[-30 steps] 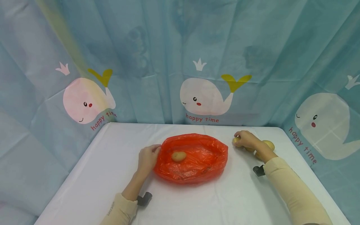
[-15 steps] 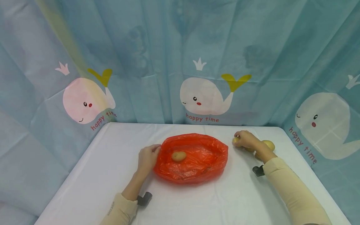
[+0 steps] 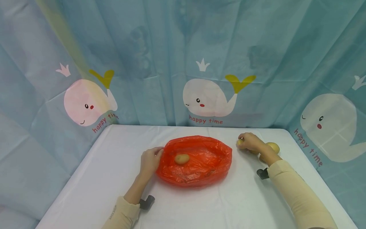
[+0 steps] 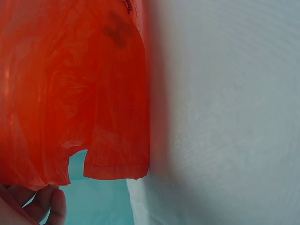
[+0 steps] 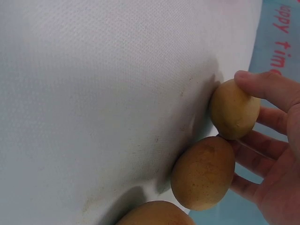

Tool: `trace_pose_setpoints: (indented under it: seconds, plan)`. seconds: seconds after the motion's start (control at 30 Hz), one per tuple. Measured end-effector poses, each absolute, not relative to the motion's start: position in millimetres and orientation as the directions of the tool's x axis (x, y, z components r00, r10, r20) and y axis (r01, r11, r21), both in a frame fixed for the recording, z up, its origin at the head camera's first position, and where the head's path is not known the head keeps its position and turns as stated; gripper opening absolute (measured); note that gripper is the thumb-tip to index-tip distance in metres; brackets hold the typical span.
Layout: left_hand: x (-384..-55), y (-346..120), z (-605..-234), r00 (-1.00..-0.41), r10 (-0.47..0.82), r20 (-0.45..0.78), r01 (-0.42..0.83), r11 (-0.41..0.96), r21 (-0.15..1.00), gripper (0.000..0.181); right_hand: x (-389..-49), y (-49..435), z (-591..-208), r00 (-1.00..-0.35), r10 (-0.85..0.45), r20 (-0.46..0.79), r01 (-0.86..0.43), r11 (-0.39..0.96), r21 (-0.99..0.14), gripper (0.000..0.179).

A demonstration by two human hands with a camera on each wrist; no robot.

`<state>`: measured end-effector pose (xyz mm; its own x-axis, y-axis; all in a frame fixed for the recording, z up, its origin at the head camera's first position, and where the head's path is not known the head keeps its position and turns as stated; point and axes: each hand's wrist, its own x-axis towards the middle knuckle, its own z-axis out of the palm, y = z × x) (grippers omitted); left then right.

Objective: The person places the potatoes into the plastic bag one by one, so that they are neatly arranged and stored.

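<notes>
A red plastic bag (image 3: 197, 171) lies spread on the table, its mouth facing up, with one potato (image 3: 182, 159) inside at the left. My left hand (image 3: 150, 161) pinches the bag's left rim; in the left wrist view the fingers (image 4: 57, 206) meet the bag's edge beside a cut-out in the plastic. Right of the bag, my right hand (image 3: 251, 142) holds a small potato (image 5: 233, 110) between thumb and fingers. A second potato (image 5: 204, 173) touches it, near the lower fingers. Part of a third potato (image 5: 154, 214) shows at the bottom of the right wrist view.
Another potato (image 3: 273, 147) rests behind my right wrist. The white table (image 3: 188, 210) ends against a blue curtain (image 3: 160, 63) printed with whales at the back and sides. Dark wrist-mounted pieces stick out by both forearms.
</notes>
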<state>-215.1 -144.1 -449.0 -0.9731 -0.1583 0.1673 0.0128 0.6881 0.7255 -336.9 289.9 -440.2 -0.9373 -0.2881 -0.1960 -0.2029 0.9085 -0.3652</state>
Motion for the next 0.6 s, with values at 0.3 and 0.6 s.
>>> trace_pose_setpoints:
  seconds: [0.3,0.6]
  plan:
    - [-215.1,-144.1,-448.1,-0.975,-0.168,0.142,-0.011,0.684,0.729,0.029,-338.4,288.4,-440.6,-0.938,-0.26,-0.229,-0.161,0.912,-0.376,0.051]
    - [-214.9,-144.8,-449.1,-0.975,-0.162,0.149,-0.001,0.681,0.732,0.03,-338.7,288.4,-442.4,-0.945,-0.251,-0.208,-0.158,0.911,-0.38,0.051]
